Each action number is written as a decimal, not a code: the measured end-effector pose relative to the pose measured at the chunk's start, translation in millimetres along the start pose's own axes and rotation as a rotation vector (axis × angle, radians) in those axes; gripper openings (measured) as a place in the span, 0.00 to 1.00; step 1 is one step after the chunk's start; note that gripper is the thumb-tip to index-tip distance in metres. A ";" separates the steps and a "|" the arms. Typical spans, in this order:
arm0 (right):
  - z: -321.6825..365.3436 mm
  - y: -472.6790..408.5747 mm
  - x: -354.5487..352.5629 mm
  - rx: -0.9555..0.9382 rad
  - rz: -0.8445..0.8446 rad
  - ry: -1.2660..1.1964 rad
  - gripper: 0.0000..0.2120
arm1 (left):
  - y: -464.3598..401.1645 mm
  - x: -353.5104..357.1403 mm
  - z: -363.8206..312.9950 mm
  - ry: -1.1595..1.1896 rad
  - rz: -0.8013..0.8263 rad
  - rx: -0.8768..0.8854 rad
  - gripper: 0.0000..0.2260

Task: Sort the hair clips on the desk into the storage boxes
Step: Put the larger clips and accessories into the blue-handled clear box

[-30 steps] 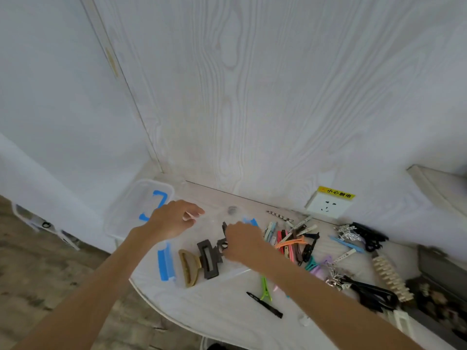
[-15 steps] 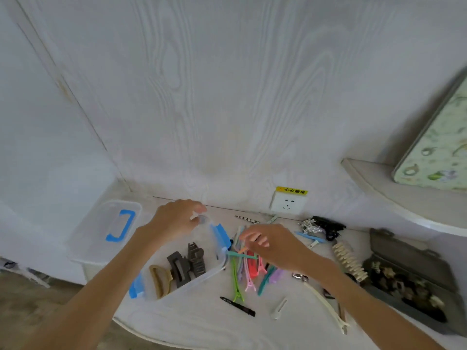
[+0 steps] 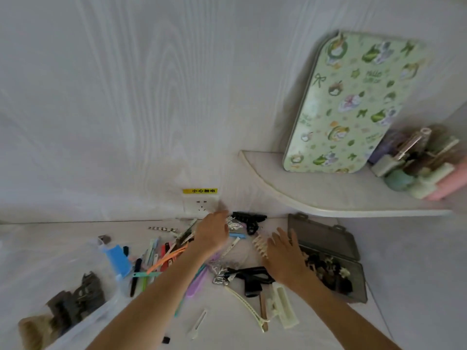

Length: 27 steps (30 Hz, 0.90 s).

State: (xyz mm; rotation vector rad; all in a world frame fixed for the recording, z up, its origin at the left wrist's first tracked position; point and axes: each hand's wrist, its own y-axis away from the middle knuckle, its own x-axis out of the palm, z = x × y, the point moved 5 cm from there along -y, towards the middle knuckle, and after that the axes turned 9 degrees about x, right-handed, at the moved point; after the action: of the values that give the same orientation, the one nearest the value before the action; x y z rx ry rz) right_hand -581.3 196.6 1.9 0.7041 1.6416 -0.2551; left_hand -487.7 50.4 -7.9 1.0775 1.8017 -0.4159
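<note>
Hands [image 3: 212, 236] now rightward; cream clip [image 3: 260, 246] upright.

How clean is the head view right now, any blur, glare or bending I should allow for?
Head view: soft, even light with no glare or hard shadows; wide-angle bending curves the white corner shelf; motion blur smears the left hand and the clear plastic storage box at lower left; the right hand and dark grey compartment case read somewhat sharper.

White woodgrain wall [image 3: 126, 97], corner shelf [image 3: 328, 195]
</note>
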 end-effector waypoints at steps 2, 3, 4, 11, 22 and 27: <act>-2.1 -3.4 7.5 -0.022 -0.108 -0.010 0.20 | -6.2 9.6 -6.1 -0.039 -0.037 -0.020 0.17; -3.3 -5.8 11.7 -0.028 -0.104 -0.034 0.18 | -7.4 12.5 -9.1 -0.069 -0.059 -0.022 0.16; -2.8 -7.1 11.8 -0.046 -0.101 -0.063 0.16 | -7.9 13.5 -11.5 -0.102 -0.095 -0.018 0.15; -26.2 -13.7 -2.4 0.088 0.086 -0.707 0.16 | 8.8 -7.6 -1.7 -0.027 -0.284 0.005 0.09; 39.5 -6.6 -42.5 0.059 0.635 -1.559 0.17 | 106.3 -82.5 55.5 0.680 -0.614 -0.117 0.03; 141.1 15.4 -80.9 -0.231 0.819 -1.502 0.12 | 191.3 -128.4 106.8 0.819 -0.815 -0.217 0.06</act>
State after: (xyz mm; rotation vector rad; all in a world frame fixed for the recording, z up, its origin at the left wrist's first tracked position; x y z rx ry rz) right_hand -453.6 108.5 53.2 0.6513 -0.0912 0.0437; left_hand -252.8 21.0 84.1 0.2983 2.9288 -0.2384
